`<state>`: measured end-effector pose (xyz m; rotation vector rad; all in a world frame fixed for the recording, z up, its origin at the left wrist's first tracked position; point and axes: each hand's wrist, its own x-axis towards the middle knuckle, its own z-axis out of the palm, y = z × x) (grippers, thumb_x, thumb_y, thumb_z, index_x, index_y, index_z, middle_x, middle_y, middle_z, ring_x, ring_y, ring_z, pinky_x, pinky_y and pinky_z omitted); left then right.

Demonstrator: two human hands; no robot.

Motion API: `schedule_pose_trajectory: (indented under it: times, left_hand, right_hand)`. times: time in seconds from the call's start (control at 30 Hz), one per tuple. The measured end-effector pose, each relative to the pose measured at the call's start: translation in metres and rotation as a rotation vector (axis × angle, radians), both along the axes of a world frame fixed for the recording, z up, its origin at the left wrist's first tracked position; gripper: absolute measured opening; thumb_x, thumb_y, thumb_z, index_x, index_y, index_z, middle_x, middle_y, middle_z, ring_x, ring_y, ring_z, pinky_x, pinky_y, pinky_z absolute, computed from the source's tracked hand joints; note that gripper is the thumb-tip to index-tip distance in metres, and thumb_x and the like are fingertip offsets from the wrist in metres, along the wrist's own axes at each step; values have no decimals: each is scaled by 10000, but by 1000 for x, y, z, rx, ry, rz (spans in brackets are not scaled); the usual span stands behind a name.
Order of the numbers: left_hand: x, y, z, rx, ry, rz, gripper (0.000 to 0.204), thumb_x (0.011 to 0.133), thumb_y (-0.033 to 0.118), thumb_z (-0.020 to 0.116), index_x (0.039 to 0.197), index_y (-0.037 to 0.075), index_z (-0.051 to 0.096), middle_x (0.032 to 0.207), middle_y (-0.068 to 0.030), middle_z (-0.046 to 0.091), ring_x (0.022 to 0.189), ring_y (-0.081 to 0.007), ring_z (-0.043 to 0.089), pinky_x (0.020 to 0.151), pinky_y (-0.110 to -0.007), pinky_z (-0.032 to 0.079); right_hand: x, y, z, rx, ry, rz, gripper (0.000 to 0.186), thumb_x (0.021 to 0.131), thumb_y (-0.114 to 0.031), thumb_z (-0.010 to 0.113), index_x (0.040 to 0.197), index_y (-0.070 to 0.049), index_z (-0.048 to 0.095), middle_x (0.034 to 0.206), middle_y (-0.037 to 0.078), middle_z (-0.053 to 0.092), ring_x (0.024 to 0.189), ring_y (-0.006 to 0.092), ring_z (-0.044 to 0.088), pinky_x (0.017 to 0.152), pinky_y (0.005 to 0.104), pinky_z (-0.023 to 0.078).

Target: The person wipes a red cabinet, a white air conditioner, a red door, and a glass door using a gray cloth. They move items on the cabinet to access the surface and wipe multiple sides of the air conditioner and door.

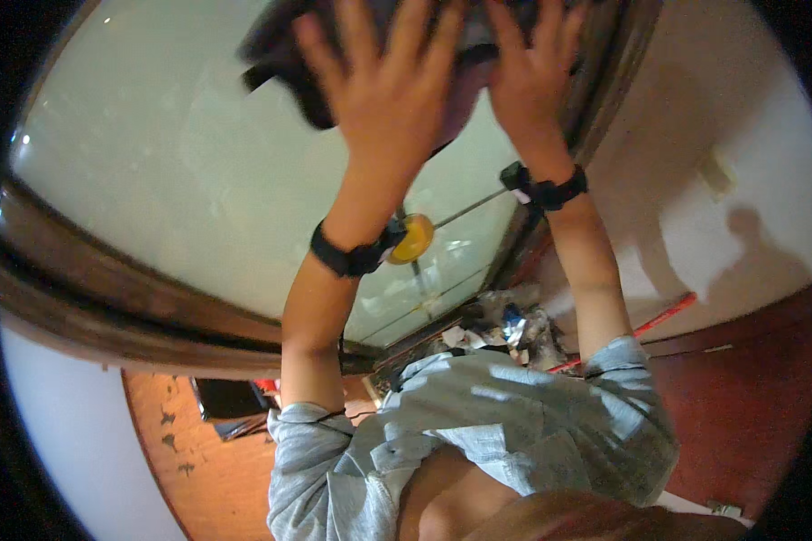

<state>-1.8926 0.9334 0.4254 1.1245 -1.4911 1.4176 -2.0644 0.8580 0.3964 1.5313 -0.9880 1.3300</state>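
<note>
A dark cloth with purplish parts (311, 104) lies against a large pale glass pane (171, 144) at the top of the view. On it rests my left hand (383, 86), fingers spread and palm toward the pane. My right hand (530, 77) sits beside it near the pane's right edge, also flat with fingers apart; its fingertips reach the cloth close to the upper rim. Both arms are raised, with a black band on each wrist. Motion slightly blurs the cloth, and part of it runs out of the picture.
A brown frame (122, 257) borders the glass. A round yellow thing (415, 239) shows between my arms, by a thin rod. Mixed clutter (510, 325) and a red stick (666, 312) lie lower right. Black flat items (230, 406) are on an orange-brown surface at lower left.
</note>
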Motion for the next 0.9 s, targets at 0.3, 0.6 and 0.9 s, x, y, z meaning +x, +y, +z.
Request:
schedule_pose_trajectory:
  times: [0.3,0.6,0.9]
  left_hand:
    - [-121,-86,0,123,-57,-447,491,769,185,606,1249,85,587,1465,-55,407,1435,-345,209,1157,-479,254]
    - [-2,-7,-4,132,-136,-314,371,885,212,538,1195,25,615,1419,-136,474,1399,-411,284,1139,-509,267]
    - [198,185,-8,58,-24,338,279,840,118,604,1107,81,678,1318,-151,560,1351,-448,358,1067,-608,311]
  right_hand:
    - [-119,-68,-12,111,-202,302,682,792,-255,640,1423,-141,407,1426,278,359,1360,536,192,1124,622,114]
    - [29,-27,-34,60,-90,380,661,854,-456,579,1331,-10,473,1378,232,428,1273,434,372,1110,605,152]
    - [231,130,-11,122,54,696,555,794,-301,597,1332,-191,517,1267,191,496,1173,514,389,1060,658,223]
